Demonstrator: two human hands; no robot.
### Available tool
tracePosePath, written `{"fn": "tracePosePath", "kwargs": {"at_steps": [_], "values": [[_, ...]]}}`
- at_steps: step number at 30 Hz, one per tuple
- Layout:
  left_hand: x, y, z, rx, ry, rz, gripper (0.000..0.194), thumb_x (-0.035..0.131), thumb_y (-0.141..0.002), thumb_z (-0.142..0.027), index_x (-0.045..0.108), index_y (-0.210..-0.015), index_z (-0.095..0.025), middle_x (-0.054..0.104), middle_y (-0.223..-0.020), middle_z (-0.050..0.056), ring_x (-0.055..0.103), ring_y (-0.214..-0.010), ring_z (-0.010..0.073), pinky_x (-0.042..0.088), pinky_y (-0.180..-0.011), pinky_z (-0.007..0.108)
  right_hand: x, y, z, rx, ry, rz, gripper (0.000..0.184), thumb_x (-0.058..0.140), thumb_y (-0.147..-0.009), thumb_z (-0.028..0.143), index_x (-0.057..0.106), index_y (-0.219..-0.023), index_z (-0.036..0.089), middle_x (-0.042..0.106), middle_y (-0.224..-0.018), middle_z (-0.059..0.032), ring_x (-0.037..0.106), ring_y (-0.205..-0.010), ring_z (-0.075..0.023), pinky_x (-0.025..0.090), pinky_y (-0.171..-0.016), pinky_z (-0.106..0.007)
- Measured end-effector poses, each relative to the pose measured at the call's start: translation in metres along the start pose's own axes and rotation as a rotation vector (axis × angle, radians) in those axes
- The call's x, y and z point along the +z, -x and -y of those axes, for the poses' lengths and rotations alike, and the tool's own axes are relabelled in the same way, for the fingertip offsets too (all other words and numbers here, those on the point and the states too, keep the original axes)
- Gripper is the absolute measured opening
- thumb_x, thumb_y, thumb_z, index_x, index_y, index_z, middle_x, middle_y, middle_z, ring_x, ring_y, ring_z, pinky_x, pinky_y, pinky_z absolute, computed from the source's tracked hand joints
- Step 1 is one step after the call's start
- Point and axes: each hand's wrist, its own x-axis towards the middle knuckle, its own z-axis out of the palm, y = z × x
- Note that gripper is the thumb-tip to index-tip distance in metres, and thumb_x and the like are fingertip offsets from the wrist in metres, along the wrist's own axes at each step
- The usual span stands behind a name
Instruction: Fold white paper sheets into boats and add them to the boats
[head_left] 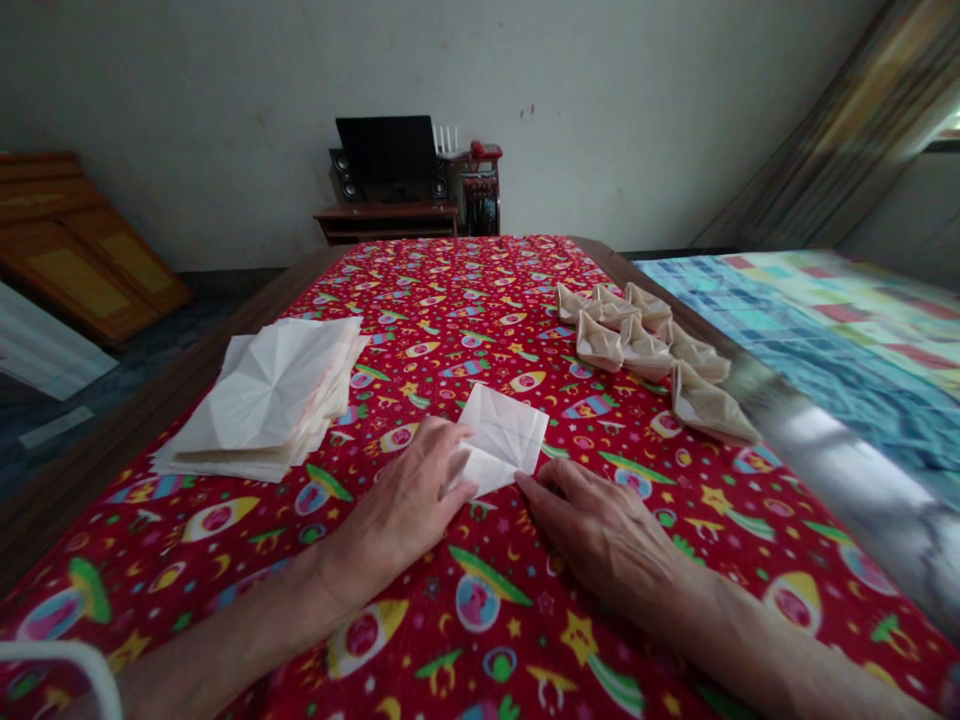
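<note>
A small square of folded white paper (501,440), marked by crease lines, lies on the red patterned cloth in front of me. My left hand (424,470) grips its left edge, thumb by the lower side and fingers curled over the top. At the lower right corner, the thumb and index finger of my right hand (592,510) pinch the paper, and the other fingers are bent under. To the left rests a stack of creased paper sheets (270,390). Several folded paper boats (637,345) stand in a group toward the right edge.
The red cloth (480,600) covers a long table with a dark wooden edge (750,385). A bed (832,330) stands at the right. A monitor (386,155) and speakers are by the far wall, a wooden cabinet (90,250) at far left. A white curved tube (75,655) shows lower left.
</note>
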Motion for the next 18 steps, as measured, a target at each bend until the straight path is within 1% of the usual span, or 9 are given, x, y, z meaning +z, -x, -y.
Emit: {"fn": "tracePosePath", "kwargs": {"at_steps": [1, 2, 3, 5, 6, 9, 13, 18], "values": [[-0.001, 0.0, -0.002, 0.066, -0.045, -0.01, 0.046, 0.062, -0.078, -0.01, 0.049, -0.121, -0.02, 0.055, -0.116, 0.005, 0.057, -0.095, 0.0174, 0.05, -0.082, 0.031, 0.0, 0.0, 0.0, 0.001, 0.001, -0.003, 0.022, 0.047, -0.088, 0.012, 0.052, -0.109, 0.02, 0.051, -0.09, -0.0031, 0.046, -0.072, -0.0144, 0.031, -0.057, -0.026], [-0.002, 0.001, -0.004, 0.145, -0.094, 0.001, 0.049, 0.059, -0.082, -0.01, 0.046, -0.127, -0.024, 0.05, -0.127, 0.005, 0.053, -0.108, 0.0196, 0.048, -0.091, 0.034, 0.0, 0.0, 0.0, 0.002, 0.0, -0.008, 0.023, 0.047, -0.089, 0.012, 0.052, -0.109, 0.02, 0.051, -0.089, -0.0029, 0.046, -0.071, -0.0143, 0.031, -0.057, -0.027], [-0.002, 0.002, -0.006, 0.226, -0.14, 0.031, 0.046, 0.054, -0.085, -0.011, 0.046, -0.128, -0.026, 0.046, -0.135, 0.004, 0.048, -0.117, 0.0209, 0.044, -0.097, 0.037, 0.0, -0.001, 0.0, 0.003, -0.003, -0.011, 0.024, 0.046, -0.089, 0.011, 0.051, -0.11, 0.02, 0.051, -0.089, -0.0028, 0.045, -0.071, -0.0142, 0.03, -0.057, -0.027], [-0.002, 0.004, -0.008, 0.347, -0.206, 0.102, 0.038, 0.045, -0.092, -0.013, 0.05, -0.127, -0.027, 0.046, -0.139, 0.0, 0.041, -0.127, 0.0206, 0.038, -0.105, 0.04, -0.001, -0.001, 0.0, 0.005, -0.013, -0.011, 0.024, 0.045, -0.089, 0.011, 0.051, -0.11, 0.02, 0.05, -0.088, -0.0028, 0.045, -0.071, -0.0142, 0.03, -0.058, -0.027], [-0.001, 0.006, -0.008, 0.381, -0.22, 0.133, 0.037, 0.041, -0.094, -0.013, 0.049, -0.128, -0.026, 0.048, -0.139, -0.001, 0.039, -0.129, 0.0196, 0.036, -0.107, 0.04, -0.001, -0.002, 0.0, 0.005, -0.02, -0.009, 0.023, 0.045, -0.089, 0.011, 0.052, -0.109, 0.02, 0.05, -0.088, -0.0029, 0.045, -0.071, -0.0143, 0.03, -0.058, -0.027], [0.001, 0.009, -0.007, 0.406, -0.221, 0.196, 0.039, 0.034, -0.096, -0.013, 0.044, -0.134, -0.02, 0.051, -0.137, 0.0, 0.038, -0.132, 0.0166, 0.03, -0.112, 0.038, -0.001, -0.002, 0.001, 0.004, -0.03, -0.012, 0.02, 0.045, -0.089, 0.01, 0.053, -0.106, 0.019, 0.05, -0.088, -0.0033, 0.045, -0.072, -0.0148, 0.03, -0.058, -0.027], [-0.002, 0.011, -0.008, 0.404, -0.201, 0.264, 0.042, 0.03, -0.096, -0.012, 0.041, -0.136, -0.02, 0.046, -0.141, 0.001, 0.036, -0.133, 0.0132, 0.026, -0.114, 0.034, 0.0, -0.002, 0.001, 0.014, -0.008, -0.02, 0.019, 0.043, -0.09, 0.011, 0.054, -0.103, 0.019, 0.05, -0.087, -0.0035, 0.044, -0.069, -0.0147, 0.03, -0.056, -0.027], [-0.007, 0.016, -0.007, 0.384, -0.23, 0.296, 0.054, 0.032, -0.088, -0.002, 0.038, -0.138, -0.02, 0.04, -0.145, 0.001, 0.033, -0.135, 0.0136, 0.024, -0.114, 0.036, -0.001, -0.001, 0.001, 0.009, 0.002, -0.026, 0.02, 0.041, -0.09, 0.01, 0.055, -0.102, 0.017, 0.05, -0.085, -0.0045, 0.045, -0.068, -0.0145, 0.031, -0.056, -0.027]]}}
